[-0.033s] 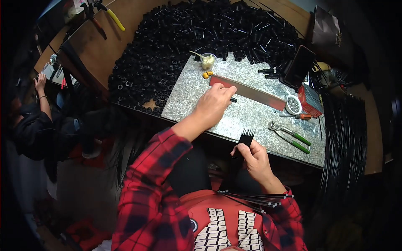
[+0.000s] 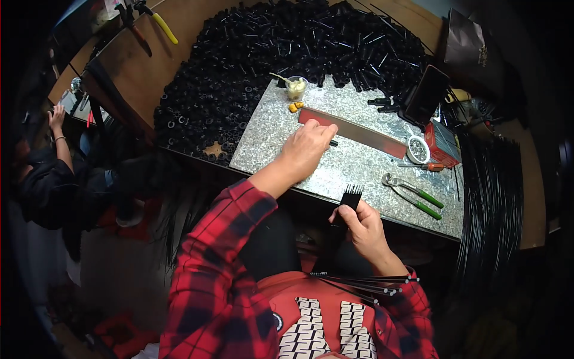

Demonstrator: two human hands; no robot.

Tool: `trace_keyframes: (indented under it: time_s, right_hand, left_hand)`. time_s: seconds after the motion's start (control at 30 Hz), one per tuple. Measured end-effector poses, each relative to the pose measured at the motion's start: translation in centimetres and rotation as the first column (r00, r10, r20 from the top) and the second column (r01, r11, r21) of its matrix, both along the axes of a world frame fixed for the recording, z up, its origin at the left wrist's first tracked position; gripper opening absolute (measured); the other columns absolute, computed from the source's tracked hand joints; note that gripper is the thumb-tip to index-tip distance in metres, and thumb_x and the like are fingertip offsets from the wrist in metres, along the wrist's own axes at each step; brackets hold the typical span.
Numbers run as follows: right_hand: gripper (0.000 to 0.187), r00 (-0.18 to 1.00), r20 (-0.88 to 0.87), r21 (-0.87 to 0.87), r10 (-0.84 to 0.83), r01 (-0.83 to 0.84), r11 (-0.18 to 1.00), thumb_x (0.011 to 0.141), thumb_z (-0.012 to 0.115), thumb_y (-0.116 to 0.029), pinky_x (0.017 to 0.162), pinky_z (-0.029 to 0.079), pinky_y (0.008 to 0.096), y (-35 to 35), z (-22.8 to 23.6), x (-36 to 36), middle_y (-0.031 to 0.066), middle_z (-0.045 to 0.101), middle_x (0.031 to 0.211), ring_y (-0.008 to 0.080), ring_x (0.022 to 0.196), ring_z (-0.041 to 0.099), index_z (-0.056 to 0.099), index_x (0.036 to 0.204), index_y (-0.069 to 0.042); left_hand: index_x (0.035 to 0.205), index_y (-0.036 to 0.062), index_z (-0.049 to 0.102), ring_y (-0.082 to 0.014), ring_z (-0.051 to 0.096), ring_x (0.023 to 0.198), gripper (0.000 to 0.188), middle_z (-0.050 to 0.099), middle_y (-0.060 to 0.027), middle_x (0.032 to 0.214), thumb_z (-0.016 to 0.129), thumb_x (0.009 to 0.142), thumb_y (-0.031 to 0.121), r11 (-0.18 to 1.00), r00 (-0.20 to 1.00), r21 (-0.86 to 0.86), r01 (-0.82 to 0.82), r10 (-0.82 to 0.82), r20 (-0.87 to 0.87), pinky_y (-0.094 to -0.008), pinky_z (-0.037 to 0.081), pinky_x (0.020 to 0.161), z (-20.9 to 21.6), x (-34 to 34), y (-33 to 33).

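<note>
Over the tabletop, my left hand (image 2: 305,151) is closed with its fingertips together. A short black cylindrical piece (image 2: 333,143) sticks out from under its fingers. Closer to me, at the table's front edge, my right hand (image 2: 366,230) pinches a flat black bundle (image 2: 351,197) between thumb and fingers. Thin, light-tipped prongs stand up in a row at its top, like a comb. Beyond my left hand lies a long flat metal bar (image 2: 353,132). Green-handled pincers (image 2: 414,196) rest to the right of both hands. Several thin black rods (image 2: 359,280) with pale round ends lie across my lap.
A big heap of black tubular parts (image 2: 311,48) covers the table's back and left. A cup of pale paste (image 2: 296,88), a white bowl (image 2: 418,149), a red box (image 2: 442,143) and a phone (image 2: 426,94) stand around the granite-patterned top (image 2: 263,143). Another person's hand (image 2: 57,119) shows far left.
</note>
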State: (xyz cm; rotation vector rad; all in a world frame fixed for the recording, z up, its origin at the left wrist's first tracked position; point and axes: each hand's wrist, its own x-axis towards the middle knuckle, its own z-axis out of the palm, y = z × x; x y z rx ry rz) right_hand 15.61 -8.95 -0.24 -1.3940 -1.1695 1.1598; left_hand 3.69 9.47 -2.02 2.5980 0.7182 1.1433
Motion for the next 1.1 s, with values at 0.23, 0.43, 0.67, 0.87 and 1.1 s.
trace_keyframes:
  time_s: [0.23,0.43,0.67,0.87,1.1]
  right_hand:
    - [0.023,0.997,0.070,-0.031,0.046,-0.044,0.999,0.094,0.052,-0.019,0.064,0.044,0.0243,-0.3,1.2,0.0,0.0022,0.062,0.075,0.0077,0.069,0.053,0.060,0.084,0.000]
    - [0.021,0.998,0.001,0.017,0.056,-0.056,0.998,0.095,0.050,-0.018,0.066,0.043,0.0223,-0.2,0.3,-0.3,0.0025,0.063,0.079,0.0077,0.071,0.055,0.061,0.087,-0.001]
    - [0.021,0.997,0.007,0.006,0.079,-0.079,0.997,0.095,0.050,-0.018,0.066,0.043,0.0225,0.1,0.4,-1.0,0.0023,0.063,0.080,0.0078,0.072,0.055,0.060,0.089,-0.001]
    - [0.021,0.998,0.007,-0.003,0.066,-0.066,0.998,0.095,0.052,-0.021,0.062,0.042,0.0213,0.0,0.4,-0.9,0.0013,0.062,0.079,0.0064,0.069,0.053,0.061,0.089,-0.002]
    - [0.027,0.999,-0.007,0.004,0.039,-0.039,0.999,0.096,0.051,-0.026,0.047,0.031,0.0174,0.0,0.4,-0.9,-0.0028,0.062,0.073,0.0007,0.055,0.045,0.063,0.087,-0.005]
  left_hand:
    - [0.112,0.0016,0.053,-0.0243,0.058,0.086,0.029,0.060,-0.0129,0.091,0.057,0.083,0.005,0.998,0.998,0.013,-0.056,0.057,-0.012,-0.0334,0.049,0.072,-0.1,0.5,-0.9]
    - [0.126,0.0005,0.040,-0.0121,0.058,0.079,0.035,0.060,-0.0108,0.094,0.045,0.092,0.003,0.355,0.680,-0.723,0.593,0.260,0.686,-0.0226,0.049,0.069,1.3,-0.2,-6.3]
    - [0.128,0.0019,0.038,-0.0121,0.059,0.084,0.037,0.062,-0.0119,0.095,0.045,0.092,0.003,0.422,0.630,-0.695,0.583,0.306,0.714,-0.0230,0.048,0.073,0.9,0.1,-7.4]
    - [0.126,0.0008,0.049,-0.0131,0.060,0.090,0.033,0.063,-0.0107,0.099,0.048,0.093,0.004,0.367,0.623,-0.690,0.623,0.301,0.722,-0.0242,0.048,0.078,1.3,-0.6,-7.6]
    - [0.125,-0.0002,0.050,-0.0156,0.062,0.093,0.033,0.064,-0.0126,0.104,0.052,0.093,0.007,0.189,0.566,-0.645,0.741,0.342,0.750,-0.0275,0.050,0.082,0.9,-3.2,-8.6]
